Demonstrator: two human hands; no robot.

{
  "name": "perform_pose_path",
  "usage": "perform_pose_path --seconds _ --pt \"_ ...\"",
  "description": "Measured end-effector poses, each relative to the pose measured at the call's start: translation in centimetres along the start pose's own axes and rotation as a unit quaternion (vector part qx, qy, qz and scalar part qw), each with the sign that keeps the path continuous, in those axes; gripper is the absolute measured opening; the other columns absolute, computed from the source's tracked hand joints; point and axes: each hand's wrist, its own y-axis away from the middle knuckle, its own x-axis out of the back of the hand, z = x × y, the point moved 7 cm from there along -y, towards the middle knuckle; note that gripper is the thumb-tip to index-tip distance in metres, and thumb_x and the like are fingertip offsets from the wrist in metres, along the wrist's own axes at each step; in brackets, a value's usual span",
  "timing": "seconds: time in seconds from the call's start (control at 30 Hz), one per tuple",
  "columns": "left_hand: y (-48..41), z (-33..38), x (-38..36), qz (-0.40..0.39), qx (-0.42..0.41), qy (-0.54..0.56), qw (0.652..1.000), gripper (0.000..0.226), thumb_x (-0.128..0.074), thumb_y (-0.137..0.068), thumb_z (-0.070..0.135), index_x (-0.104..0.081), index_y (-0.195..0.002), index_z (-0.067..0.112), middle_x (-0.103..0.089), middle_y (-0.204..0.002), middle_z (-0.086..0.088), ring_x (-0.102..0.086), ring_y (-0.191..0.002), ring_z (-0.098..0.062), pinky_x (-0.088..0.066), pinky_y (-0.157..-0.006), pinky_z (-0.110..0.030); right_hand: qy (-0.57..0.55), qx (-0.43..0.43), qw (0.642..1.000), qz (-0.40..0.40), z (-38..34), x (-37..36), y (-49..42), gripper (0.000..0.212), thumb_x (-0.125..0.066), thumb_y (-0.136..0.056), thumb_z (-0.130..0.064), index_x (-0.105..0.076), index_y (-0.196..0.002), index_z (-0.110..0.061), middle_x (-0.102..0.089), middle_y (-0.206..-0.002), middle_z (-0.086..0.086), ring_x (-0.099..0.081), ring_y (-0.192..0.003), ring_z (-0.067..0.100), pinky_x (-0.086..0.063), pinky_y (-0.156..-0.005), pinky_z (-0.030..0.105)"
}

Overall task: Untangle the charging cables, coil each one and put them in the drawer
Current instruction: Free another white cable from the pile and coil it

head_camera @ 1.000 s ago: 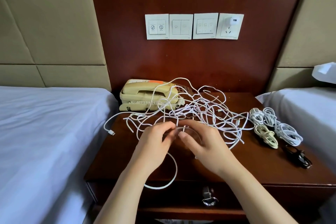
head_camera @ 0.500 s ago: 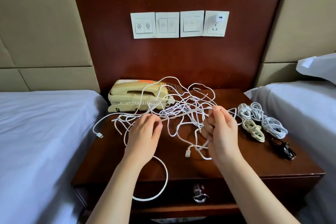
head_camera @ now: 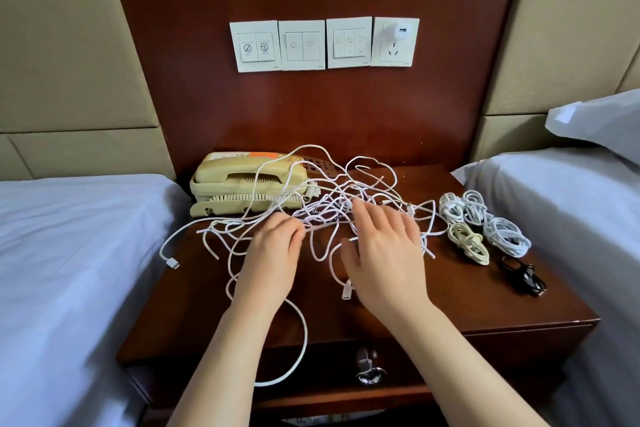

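Charging cables (head_camera: 332,215) form one white tangle across the middle of the table (head_camera: 485,305), lying just beyond both hands with its long spread running left to right. Nearest, the drawer (head_camera: 311,371) under the table's front edge looks closed, and one loose loop (head_camera: 306,336) hangs over that edge. The left hand (head_camera: 273,253) curls its fingers onto strands at the tangle's near-left side and appears to grip them. The right hand (head_camera: 384,253) is open, its fingers spread and blurred above the tangle's right half. I cannot tell whether it touches. A free plug (head_camera: 346,289) lies just beside that hand, so the right hand is the nearer one to draw that end out. Right of the tangle, apart from it, sit coiled cables (head_camera: 505,236) and a black cable (head_camera: 526,277). Farther left, strands drape over the telephone (head_camera: 242,180).
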Motion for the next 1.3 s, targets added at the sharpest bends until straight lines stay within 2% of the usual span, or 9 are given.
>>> perform_pose_path --seconds 0.17,0.27,0.37,0.5,0.67,0.87,1.03,1.17,1.3 --pt "0.3 0.2 -1.4 -0.038 -0.026 0.032 0.998 0.01 -0.059 -0.087 -0.001 -0.067 -0.09 0.004 -0.06 -0.093 -0.001 -0.056 -0.08 -0.012 -0.038 -0.074 -0.014 -0.136 0.013 0.982 -0.13 -1.2 -3.1 0.0 0.032 -0.039 -0.092 -0.032 -0.064 -0.093 -0.013 -0.065 -0.083 0.003 -0.06 -0.075 0.028 -0.043 -0.071 0.037" --pt "0.2 0.1 -1.3 -0.035 -0.014 0.06 0.997 0.017 -0.057 -0.088 -0.001 -0.068 -0.099 0.006 -0.058 -0.099 0.005 -0.056 -0.09 -0.009 -0.036 -0.083 -0.008 -0.232 -0.044 0.963 -0.129 -0.5 -4.0 -0.4 0.022 -0.046 -0.096 -0.021 -0.062 -0.083 -0.013 -0.06 -0.072 -0.001 -0.057 -0.066 0.018 -0.045 -0.063 0.032" --pt "0.2 0.4 -1.6 -0.061 0.012 0.087 0.994 0.028 -0.052 -0.092 0.003 -0.061 -0.117 0.012 -0.054 -0.117 0.007 -0.053 -0.108 -0.007 -0.036 -0.094 -0.013 -0.327 -0.107 0.934 -0.101 0.4 -3.9 -0.8 0.024 -0.049 -0.096 -0.016 -0.055 -0.073 -0.016 -0.044 -0.054 -0.01 -0.043 -0.047 0.006 -0.029 -0.047 0.017" --pt "0.3 0.0 -2.1 -0.07 0.075 0.131 0.986 0.033 -0.041 -0.096 0.003 -0.056 -0.121 0.02 -0.042 -0.129 0.006 -0.045 -0.119 -0.006 -0.032 -0.098 -0.016 -0.381 -0.101 0.916 -0.073 -0.3 -3.3 -0.5 0.026 -0.049 -0.095 -0.012 -0.054 -0.07 -0.011 -0.041 -0.05 -0.008 -0.04 -0.049 0.007 -0.026 -0.048 0.018" --pt "0.1 -0.8 -2.9 -0.067 0.259 0.372 0.889 0.026 -0.034 -0.101 0.014 -0.054 -0.117 0.02 -0.058 -0.115 0.002 -0.057 -0.105 -0.006 -0.039 -0.09 -0.02 -0.416 -0.121 0.9 -0.044 -0.1 -3.2 -0.4 0.039 -0.048 -0.096 -0.011 -0.042 -0.059 -0.023 -0.043 -0.048 -0.011 -0.035 -0.048 0.006 -0.025 -0.049 0.017" --pt "-0.9 1.1 -4.3 -0.106 0.231 0.36 0.898 0.035 -0.035 -0.102 0.017 -0.047 -0.135 0.017 -0.052 -0.129 0.007 -0.046 -0.12 -0.003 -0.034 -0.097 -0.016 -0.429 -0.177 0.885 -0.021 1.8 -3.4 -0.6 0.032 -0.048 -0.096 -0.013 -0.047 -0.064 -0.011 -0.038 -0.054 -0.004 -0.031 -0.049 0.007 -0.025 -0.048 0.019" --pt "-1.7 3.0 -5.0 -0.091 0.201 0.386 0.896 0.033 -0.034 -0.101 0.014 -0.055 -0.128 0.015 -0.055 -0.128 0.004 -0.048 -0.117 -0.002 -0.036 -0.076 0.005 -0.422 -0.134 0.894 -0.066 1.4 -3.4 0.0 0.027 -0.048 -0.095 -0.012 -0.051 -0.069 -0.005 -0.038 -0.052 -0.005 -0.031 -0.049 0.008 -0.024 -0.05 0.022" --pt "-1.9 3.3 -4.8 -0.031 0.237 0.438 0.867 0.032 -0.035 -0.1 0.015 -0.061 -0.118 0.022 -0.06 -0.112 0.017 -0.052 -0.101 0.013 -0.038 -0.077 -0.003 -0.42 -0.142 0.894 -0.063 2.2 -2.9 0.1 0.029 -0.046 -0.096 -0.012 -0.049 -0.069 -0.003 -0.038 -0.054 -0.002 -0.031 -0.051 0.007 -0.024 -0.05 0.023" --pt "-1.8 2.3 -4.0 0.028 0.272 0.477 0.835 0.029 -0.039 -0.1 0.017 -0.06 -0.119 0.023 -0.062 -0.114 0.013 -0.054 -0.101 0.013 -0.039 -0.083 -0.011 -0.446 -0.178 0.876 -0.052 3.5 -1.8 0.1 0.035 -0.043 -0.092 -0.006 -0.034 -0.058 -0.014 -0.028 -0.052 -0.008 -0.025 -0.051 0.005 -0.02 -0.049 0.022"
